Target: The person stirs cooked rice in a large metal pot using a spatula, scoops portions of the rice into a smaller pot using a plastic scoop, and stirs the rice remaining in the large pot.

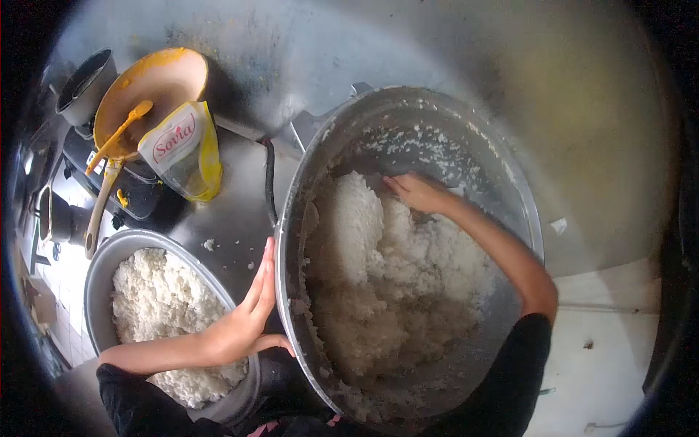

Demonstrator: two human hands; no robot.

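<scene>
A large metal pot (285, 291) holds a heap of white rice (393, 269), with grains stuck to its inner wall. My left hand (251, 320) presses flat against the pot's outer left side, fingers stretched out and thumb apart. Inside the pot, my right hand (415, 193) is at the far part of the rice, its fingers closed together; whatever they hold, if anything, is hidden. An oval metal basin (102, 284) with more white rice (167, 298) stands at the left, under my left forearm.
Behind the basin, a pan (193, 69) with an orange spatula (120, 135) rests on a black stove (149, 193), beside a dark pot (91, 87). A yellow and clear "Sovia" pouch (182, 153) leans there. A black hose (270, 182) runs beside the large pot.
</scene>
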